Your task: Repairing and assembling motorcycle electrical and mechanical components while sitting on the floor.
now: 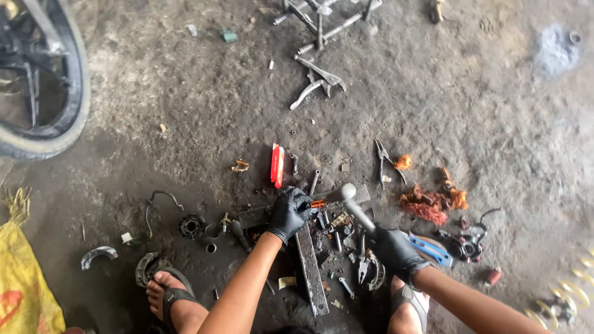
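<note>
I am looking down at a grimy concrete floor (470,93) strewn with parts. My left hand (289,212), in a black glove, is clenching around a small orange-tipped part (317,203) and pressing it onto a flat steel bar (311,266) that is running from the hand toward six o'clock. My right hand (394,250), also gloved, is grasping the handle of a hammer (356,207), whose metal head is sitting just beside the orange-tipped part, at about three o'clock from my left hand. At twelve o'clock from the left hand a red and white packet (277,165) is lying on the floor. A pair of pliers (383,161) is resting at about one o'clock from the hammer head, with a heap of orange-red rags (431,203) further toward three o'clock. A brake shoe (98,255) is lying at nine o'clock, well apart. A motorcycle wheel (43,80) is filling the ten o'clock corner, and a yellow sack (21,287) is sitting at eight o'clock. My sandalled feet are showing along the bottom edge.
</note>
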